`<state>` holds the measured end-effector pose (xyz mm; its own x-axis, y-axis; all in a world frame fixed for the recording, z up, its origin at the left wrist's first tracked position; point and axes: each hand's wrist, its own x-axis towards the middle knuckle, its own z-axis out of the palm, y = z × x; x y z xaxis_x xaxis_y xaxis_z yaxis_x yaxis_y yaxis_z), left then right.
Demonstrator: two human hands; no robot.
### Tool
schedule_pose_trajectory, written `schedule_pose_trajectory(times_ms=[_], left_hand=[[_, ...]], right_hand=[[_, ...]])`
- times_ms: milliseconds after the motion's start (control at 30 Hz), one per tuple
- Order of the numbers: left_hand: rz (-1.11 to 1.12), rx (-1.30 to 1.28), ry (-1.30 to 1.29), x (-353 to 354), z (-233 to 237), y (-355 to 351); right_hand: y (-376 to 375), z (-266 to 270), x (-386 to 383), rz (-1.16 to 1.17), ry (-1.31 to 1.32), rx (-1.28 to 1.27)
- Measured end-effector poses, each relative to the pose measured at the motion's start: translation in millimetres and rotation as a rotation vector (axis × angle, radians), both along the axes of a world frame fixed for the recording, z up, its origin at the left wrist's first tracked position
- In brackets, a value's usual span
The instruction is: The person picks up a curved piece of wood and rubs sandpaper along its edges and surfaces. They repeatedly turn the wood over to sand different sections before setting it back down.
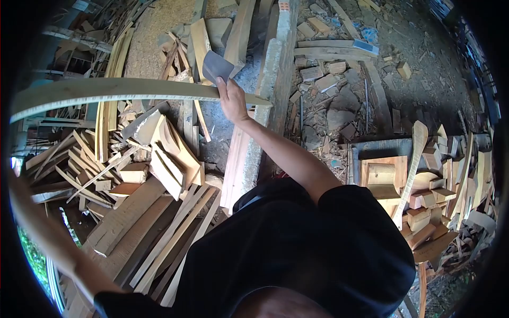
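Note:
My right hand (232, 100) is closed on a thin dark grey sheet (217, 66), with the thumb lying on it. The same hand overlaps a long, gently curved wooden strip (127, 89) close to its narrow right end. That strip runs from the left edge of the view to a rough concrete ledge (269, 74); whether my fingers also grip it is hidden. My left forearm reaches up to the far left edge, where the hand is out of sight.
Wood offcuts (114, 183) and long planks (130, 220) are piled at the left. A flat beam (236, 164) lies along the ledge in front of my body. At the right, a dark-rimmed box (382, 146) and a paddle-shaped wooden piece (411, 169) sit among stacked blocks.

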<state>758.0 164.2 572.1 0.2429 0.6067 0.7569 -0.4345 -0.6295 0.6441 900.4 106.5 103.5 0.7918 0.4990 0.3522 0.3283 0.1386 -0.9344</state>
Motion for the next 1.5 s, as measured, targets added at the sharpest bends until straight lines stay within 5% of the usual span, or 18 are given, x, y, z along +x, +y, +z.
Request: schedule_pose_trajectory(times_ms=[100,133,200,233,300,367,500,667,700,767,800,900,1000,1100,1233,1300,1367,1500], left_hand=[[0.201,0.252,0.166,36.5,-130.9,18.3],[0.152,0.154,0.27,43.5,-164.1,30.1],[-0.095,-0.077,-0.021,82.7,-213.4,9.4],[-0.136,-0.127,-0.033,88.9,-211.7,5.9],[-0.178,-0.136,-0.005,98.7,-209.2,5.1],[-0.167,-0.112,-0.013,103.6,-208.6,2.4],[-0.127,-0.09,-0.044,95.4,-214.9,7.6],[-0.062,-0.083,-0.007,91.8,-214.8,5.0],[-0.058,-0.086,-0.004,92.5,-215.0,4.6],[-0.06,-0.126,-0.02,90.9,-214.6,3.8],[-0.052,-0.132,-0.013,89.6,-214.8,3.8],[0.015,-0.099,-0.048,90.9,-216.1,-2.2],[0.017,-0.095,-0.017,95.3,-213.0,1.3],[0.027,-0.112,-0.011,101.1,-212.1,-1.3],[0.066,-0.122,0.019,96.6,-210.2,-4.0],[0.088,-0.128,0.007,93.7,-210.6,-4.9],[0.066,-0.121,-0.019,94.9,-209.1,0.6],[0.029,-0.146,0.027,101.5,-210.3,-1.5]], right_hand=[[1.4,1.8,11.0,0.114,0.059,0.019],[2.7,2.7,17.5,0.188,0.119,0.046],[-9.8,15.0,41.5,0.299,0.604,0.233],[-22.7,21.5,54.0,0.267,0.87,0.288],[-36.6,-21.6,89.9,0.126,0.236,0.025],[-40.9,-89.4,98.9,0.183,0.148,-0.095],[-62.7,-79.1,41.8,0.288,0.335,-0.596],[-48.0,5.0,-7.3,-0.064,-0.155,0.015],[-48.5,-5.0,-6.3,-0.06,-0.152,0.012],[-54.4,-40.3,-3.9,0.153,0.359,-0.025],[-55.3,-64.1,7.7,0.185,0.441,-0.275],[-54.7,-84.4,24.0,-0.131,-0.006,-0.3],[-60.1,-31.9,2.1,0.117,0.223,-0.296],[-58.5,10.8,-10.1,-0.036,-0.034,0.22],[-62.6,-61.2,14.7,0.0,0.165,-0.206],[-57.4,-92.7,29.4,-0.207,-0.161,-0.249],[-68.2,-49.2,35.1,0.236,0.256,-0.618],[-60.1,-12.4,9.4,-0.034,-0.376,0.03]])
